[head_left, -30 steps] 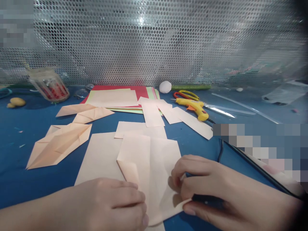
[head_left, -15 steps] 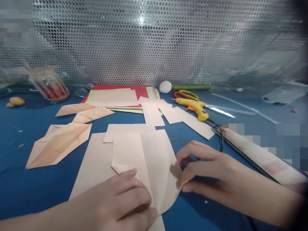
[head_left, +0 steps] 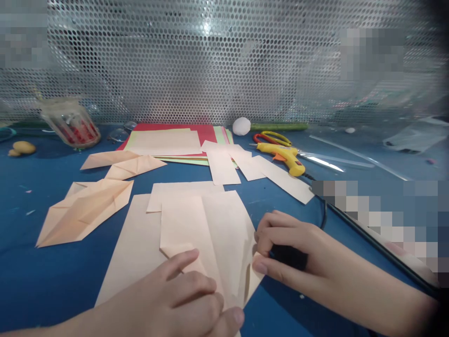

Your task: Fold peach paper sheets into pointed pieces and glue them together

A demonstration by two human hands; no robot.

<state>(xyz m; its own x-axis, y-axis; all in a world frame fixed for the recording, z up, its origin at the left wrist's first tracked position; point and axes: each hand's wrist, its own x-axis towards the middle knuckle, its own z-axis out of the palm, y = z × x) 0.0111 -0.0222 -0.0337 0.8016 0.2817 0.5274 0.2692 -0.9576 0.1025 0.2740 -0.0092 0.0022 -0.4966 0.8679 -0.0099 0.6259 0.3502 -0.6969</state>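
A cream sheet of paper (head_left: 222, 224) with a fold down its length lies in front of me, on top of other cream sheets (head_left: 129, 243). My left hand (head_left: 189, 292) rests over its near part, fingers spread and pressing it down. At the sheet's right edge my right hand (head_left: 280, 248) pinches the near corner between thumb and fingers. That corner is curled up and inward, with a shadow under the bend. To the left lie folded paper pieces (head_left: 87, 208), with more folded pieces (head_left: 135, 166) behind them.
Loose cream strips (head_left: 222, 164) lie beside stacked coloured paper (head_left: 173, 140). Farther right are a yellow glue gun (head_left: 284, 157) with a black cable and scissors (head_left: 271, 138). A jar (head_left: 73, 124) leans at back left. A perforated metal panel (head_left: 210, 70) closes off the back.
My right hand has drawn the sheet's right corner inward, and the corner is more bent over now. My left hand has slid slightly nearer and to the right over the paper.
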